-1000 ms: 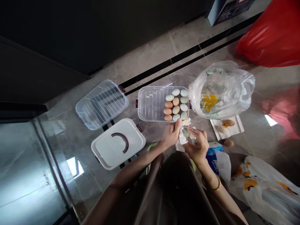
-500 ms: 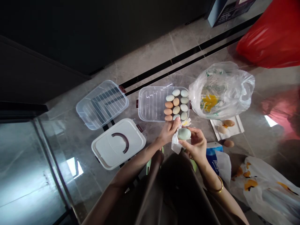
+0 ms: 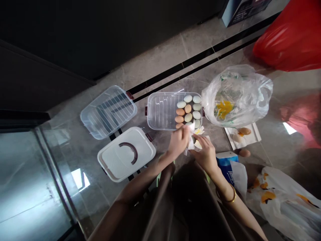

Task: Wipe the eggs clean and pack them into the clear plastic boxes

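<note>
In front of my legs, my left hand (image 3: 177, 142) is closed on a crumpled white tissue (image 3: 191, 141), pressing it toward my right hand (image 3: 206, 153). The fingers of my right hand curl around the pale green egg, which the tissue and fingers now almost wholly hide. Just beyond my hands sits a clear plastic container (image 3: 160, 115) with a ribbed bottom. Several eggs, white, greenish and brown like this brown egg (image 3: 180, 112), lie in rows at its right end. A yellow-stained tissue (image 3: 200, 130) shows by the container's near right corner.
Left on the tiled floor are another clear container (image 3: 107, 113) and a white lid (image 3: 117, 164) with a handle. To the right: a yolk-smeared plastic bag (image 3: 245, 97), cracked eggs (image 3: 243, 131) on tissue, a brown egg (image 3: 244, 153), a blue tissue pack (image 3: 227, 164) and a red bag (image 3: 288, 43).
My left hand has brought the tissue over the egg, covering it. My right hand has turned and drawn slightly left, fingers closing round the egg.
</note>
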Tool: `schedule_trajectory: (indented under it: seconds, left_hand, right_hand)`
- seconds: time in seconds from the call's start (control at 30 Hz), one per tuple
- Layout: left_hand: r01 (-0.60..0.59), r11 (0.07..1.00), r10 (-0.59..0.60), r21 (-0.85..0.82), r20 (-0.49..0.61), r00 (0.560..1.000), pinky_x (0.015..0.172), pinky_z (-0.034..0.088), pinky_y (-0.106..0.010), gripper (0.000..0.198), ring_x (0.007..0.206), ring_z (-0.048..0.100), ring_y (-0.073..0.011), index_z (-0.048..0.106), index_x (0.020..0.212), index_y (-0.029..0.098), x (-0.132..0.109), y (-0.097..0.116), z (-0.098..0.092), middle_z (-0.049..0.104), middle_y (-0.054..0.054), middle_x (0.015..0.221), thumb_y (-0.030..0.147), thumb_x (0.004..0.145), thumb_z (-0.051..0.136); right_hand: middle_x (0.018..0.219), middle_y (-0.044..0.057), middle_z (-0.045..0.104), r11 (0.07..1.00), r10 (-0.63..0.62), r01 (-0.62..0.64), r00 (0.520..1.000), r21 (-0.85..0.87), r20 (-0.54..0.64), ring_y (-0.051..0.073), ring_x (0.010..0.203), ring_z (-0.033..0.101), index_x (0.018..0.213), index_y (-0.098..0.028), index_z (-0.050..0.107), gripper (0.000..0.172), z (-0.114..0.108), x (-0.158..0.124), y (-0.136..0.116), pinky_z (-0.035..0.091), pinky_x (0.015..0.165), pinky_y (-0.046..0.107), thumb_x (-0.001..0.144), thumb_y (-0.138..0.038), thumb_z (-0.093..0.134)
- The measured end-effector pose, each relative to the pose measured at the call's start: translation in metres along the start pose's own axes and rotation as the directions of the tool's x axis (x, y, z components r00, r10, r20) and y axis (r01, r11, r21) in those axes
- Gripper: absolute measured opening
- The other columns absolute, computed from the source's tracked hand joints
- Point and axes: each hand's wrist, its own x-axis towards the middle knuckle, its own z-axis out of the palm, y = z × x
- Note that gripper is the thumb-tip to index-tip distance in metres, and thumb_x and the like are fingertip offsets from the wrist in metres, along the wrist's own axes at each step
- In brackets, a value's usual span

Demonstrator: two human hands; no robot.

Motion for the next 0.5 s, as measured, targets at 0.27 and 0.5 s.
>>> schedule_trajectory:
  seconds: [0.27,0.5]
  left_hand:
    - [0.072,0.997,-0.074,0.017,0.154,0.985,0.053,0.029,-0.025,0.048,0.05,0.042,-0.0097,0.046,0.055,0.018,0.009,-0.004,-0.006,0.046,0.002,0.05,0.045,0.095,0.043]
    - [0.414,0.811,-0.35,-0.413,0.225,0.909,0.055,0.031,-0.025,0.048,0.054,0.04,-0.0093,0.043,0.056,0.019,0.016,-0.024,-0.017,0.04,0.005,0.054,0.056,0.082,0.059]
  right_hand:
    - [0.101,0.011,0.073,0.99,-0.142,0.142,0.986,0.004,0.086,0.029,0.092,0.068,0.116,-0.019,0.062,0.034,0.013,0.002,-0.003,0.057,0.08,0.043,0.082,-0.014,0.063]
    - [0.111,0.006,0.073,0.926,-0.347,0.327,0.934,0.187,0.081,0.025,0.101,0.068,0.124,-0.027,0.061,0.04,0.014,0.013,-0.009,0.055,0.089,0.042,0.086,-0.024,0.071]
